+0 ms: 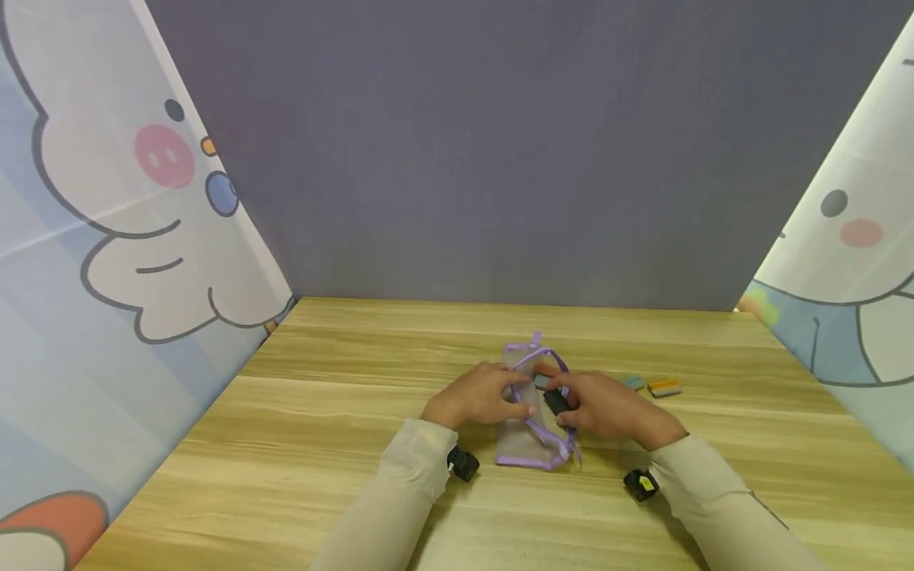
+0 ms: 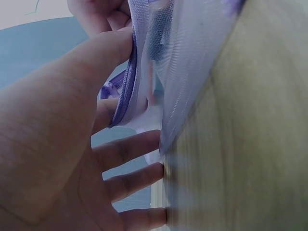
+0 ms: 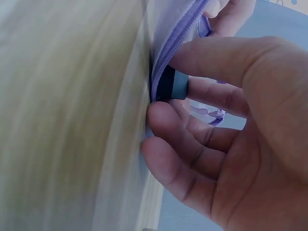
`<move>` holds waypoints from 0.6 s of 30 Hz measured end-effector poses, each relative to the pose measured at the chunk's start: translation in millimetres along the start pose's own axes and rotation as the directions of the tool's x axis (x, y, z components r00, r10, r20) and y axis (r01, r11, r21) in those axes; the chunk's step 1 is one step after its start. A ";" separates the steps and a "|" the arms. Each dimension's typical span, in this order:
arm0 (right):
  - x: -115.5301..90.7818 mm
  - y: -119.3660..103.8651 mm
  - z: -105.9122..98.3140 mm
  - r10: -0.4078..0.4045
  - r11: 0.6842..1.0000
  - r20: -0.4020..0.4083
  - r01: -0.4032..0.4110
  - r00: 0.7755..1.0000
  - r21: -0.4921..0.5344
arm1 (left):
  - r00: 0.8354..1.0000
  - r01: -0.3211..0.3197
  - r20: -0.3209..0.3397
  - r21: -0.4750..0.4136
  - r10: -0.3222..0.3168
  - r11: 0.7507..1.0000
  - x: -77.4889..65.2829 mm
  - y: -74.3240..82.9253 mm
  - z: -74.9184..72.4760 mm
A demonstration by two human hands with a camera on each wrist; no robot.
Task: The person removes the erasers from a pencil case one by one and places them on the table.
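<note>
A see-through mesh pouch [image 1: 510, 444] with purple zip edging lies on the table, its mouth spread open. My left hand [image 1: 485, 394] holds the pouch's left edge, thumb and index finger at the zip [image 2: 129, 91], the other fingers stretched down to the tabletop. My right hand [image 1: 607, 404] grips a small dark block [image 1: 557, 401] at the mouth, between thumb and index finger. In the right wrist view the block [image 3: 173, 84] shows a black part and a grey-blue end, partly behind the zip edge. Another small block [image 1: 543, 381], greyish, shows inside the pouch outline.
Right of my right hand lie two small blocks, one blue-green and grey [image 1: 632, 383], one orange and grey [image 1: 665, 388]. The wooden table [image 1: 321, 396] meets a dark grey panel [image 1: 500, 159] at the back. Cartoon-printed sheets [image 1: 143, 262] hang at both sides.
</note>
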State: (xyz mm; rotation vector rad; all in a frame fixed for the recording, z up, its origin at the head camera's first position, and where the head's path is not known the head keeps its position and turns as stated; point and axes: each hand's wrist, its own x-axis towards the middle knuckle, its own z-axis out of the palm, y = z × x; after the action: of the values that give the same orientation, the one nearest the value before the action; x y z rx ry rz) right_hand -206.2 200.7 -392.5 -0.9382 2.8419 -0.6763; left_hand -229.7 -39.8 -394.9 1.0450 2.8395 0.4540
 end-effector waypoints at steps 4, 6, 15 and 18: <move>-0.3 0.8 1.0 -0.027 1.000 -0.001 0.027 1.000 0.005 | 1.000 0.004 -0.006 -0.009 -0.004 1.000 -0.6 -0.5 1.6; -1.6 1.4 1.8 -0.037 0.999 0.006 0.037 0.999 0.004 | 1.000 -0.002 -0.006 -0.014 0.002 1.000 -1.1 -0.5 3.3; -3.3 5.0 1.9 -0.041 0.999 0.023 0.041 0.999 0.018 | 1.000 -0.025 -0.018 0.002 0.025 1.000 -0.4 -0.8 4.5; -1.8 5.8 0.4 -0.061 0.998 0.018 0.060 0.998 0.023 | 1.000 -0.019 -0.017 0.005 0.019 1.000 0.7 -1.8 3.1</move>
State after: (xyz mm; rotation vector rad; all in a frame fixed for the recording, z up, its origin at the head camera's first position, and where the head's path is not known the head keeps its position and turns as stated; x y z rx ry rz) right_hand -207.9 205.8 -395.4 -1.0251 2.7940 -0.6998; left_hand -230.8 -39.9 -398.3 1.0746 2.8495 0.4603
